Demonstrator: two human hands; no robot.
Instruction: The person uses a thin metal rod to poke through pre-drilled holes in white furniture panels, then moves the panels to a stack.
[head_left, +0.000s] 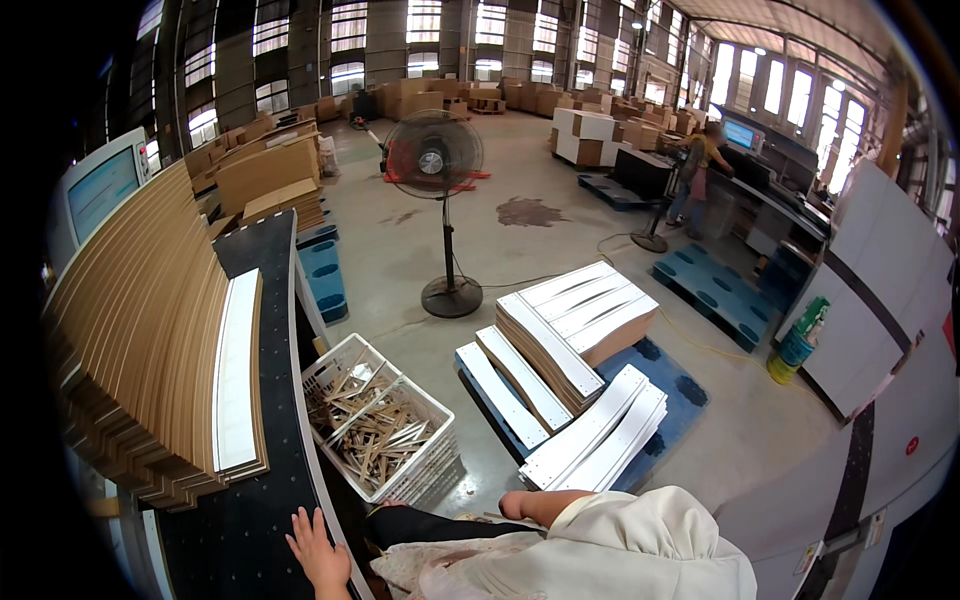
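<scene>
My left hand point(320, 555) lies flat with fingers spread on the edge of a black worktop point(277, 400) dotted with small holes. Along that worktop stands a long row of brown-edged boards point(150, 340), with a white-faced board point(238, 370) at its near side. My right hand point(514, 505) hangs low beside my body, close to a stack of white curved panels point(600, 430); its fingers are turned from view. Between the worktop and the panels sits a white plastic crate point(440, 425) filled with thin wood offcuts point(385, 415).
A blue pallet point(685, 390) carries more stacked white panels point(575, 310). A standing fan point(432, 165) is ahead, its cable on the floor. Another blue pallet point(715, 290), a green-and-blue container point(795, 345) and grey machine panels point(880, 290) are on the right. Farther back a person point(697, 175) stands at a machine.
</scene>
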